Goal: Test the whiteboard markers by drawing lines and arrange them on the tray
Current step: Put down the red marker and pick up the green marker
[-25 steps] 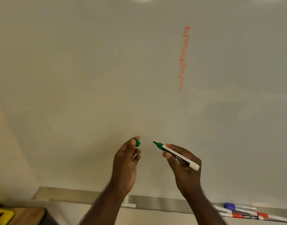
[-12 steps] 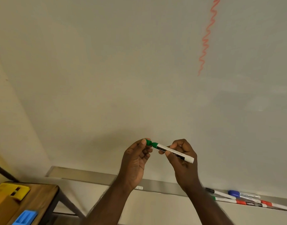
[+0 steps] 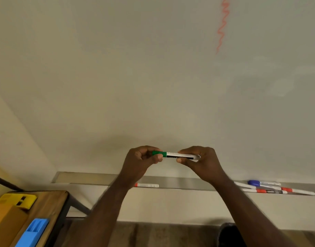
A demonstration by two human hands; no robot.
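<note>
Right now the green marker (image 3: 174, 155) lies level between both hands, in front of the whiteboard (image 3: 135, 77) and above the tray (image 3: 99, 177). The left hand (image 3: 140, 161) curls its fingers round the green cap end; the right hand (image 3: 203, 162) pinches the white barrel near its tail. The cap appears seated on the barrel, so the marker looks closed.

It should handle as a light, stiff plastic stick, smooth enough to slip, so the sure hold is round the middle of the barrel, with the cap taken by thumb and fingertips. Nothing about it looks fragile.

One red squiggle (image 3: 222, 25) shows on the board; no green line is visible. On the tray, one red-capped marker (image 3: 146, 185) lies just beside the left forearm, apart from a cluster at the far right: a blue marker (image 3: 263, 183) and what seem to be three others, two with red bands (image 3: 270, 191); their overlap makes the count unsure. To the lower left stands a wooden counter (image 3: 51, 200) with one yellow block (image 3: 16, 200) and one blue block (image 3: 33, 230).
</note>
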